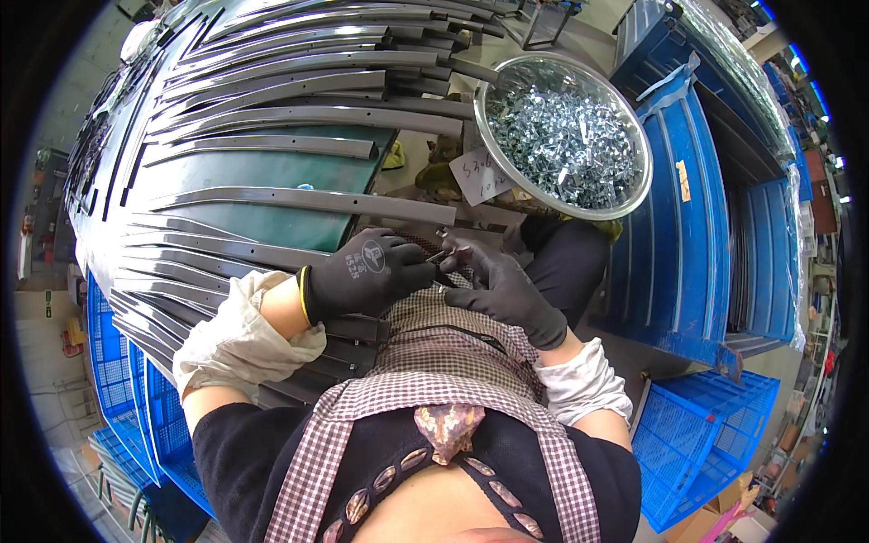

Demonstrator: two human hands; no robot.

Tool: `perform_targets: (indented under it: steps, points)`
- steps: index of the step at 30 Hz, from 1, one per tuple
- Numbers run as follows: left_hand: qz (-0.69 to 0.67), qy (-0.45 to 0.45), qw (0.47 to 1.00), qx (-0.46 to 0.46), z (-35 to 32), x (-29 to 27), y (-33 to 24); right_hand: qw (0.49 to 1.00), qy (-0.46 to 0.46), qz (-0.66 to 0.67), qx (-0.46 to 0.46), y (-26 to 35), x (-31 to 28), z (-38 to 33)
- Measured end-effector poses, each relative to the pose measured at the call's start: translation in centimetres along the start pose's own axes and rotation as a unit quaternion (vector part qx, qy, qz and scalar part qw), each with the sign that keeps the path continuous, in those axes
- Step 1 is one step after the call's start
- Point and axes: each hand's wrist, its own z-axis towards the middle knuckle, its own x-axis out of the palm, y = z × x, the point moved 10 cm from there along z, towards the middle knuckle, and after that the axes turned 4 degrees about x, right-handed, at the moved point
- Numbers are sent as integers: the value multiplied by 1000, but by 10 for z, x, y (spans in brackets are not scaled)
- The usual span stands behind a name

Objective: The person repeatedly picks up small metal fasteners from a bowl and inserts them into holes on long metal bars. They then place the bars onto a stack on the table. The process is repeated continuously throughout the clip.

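My left hand [373, 270], in a dark grey work glove with a yellow cuff edge, is curled closed over the ends of the long grey strips at the table's near side. Facing it, my right hand [507, 288] wears a dark glove too, its thumb and fingers bent in a pinch. The fingertips of both hands nearly meet above my checked apron [434, 330]. Something small and dark shows between them, too small to name. Just beyond the hands lies a single grey strip [317, 201] with small holes, its end jutting past the table edge.
Many more grey strips [299, 118] cover the green-topped table [244, 172]. A round basin [640, 195] full of small shiny metal pieces stands ahead right, with a handwritten paper [480, 176] beside it. Blue metal bins [674, 235] stand right; blue plastic crates [692, 439] sit lower right and lower left.
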Motion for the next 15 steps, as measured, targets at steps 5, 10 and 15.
perform_targets:
  steps: [5,10,15]
  points:
    - [3,-14,999,47,0,5,-2,988,5,-137,-70,9,-3,2]
    - [29,-3,998,58,0,14,1,921,-25,-365,-136,25,0,0]
    - [6,-32,999,-9,4,4,23,928,-78,-332,-147,26,-19,0]
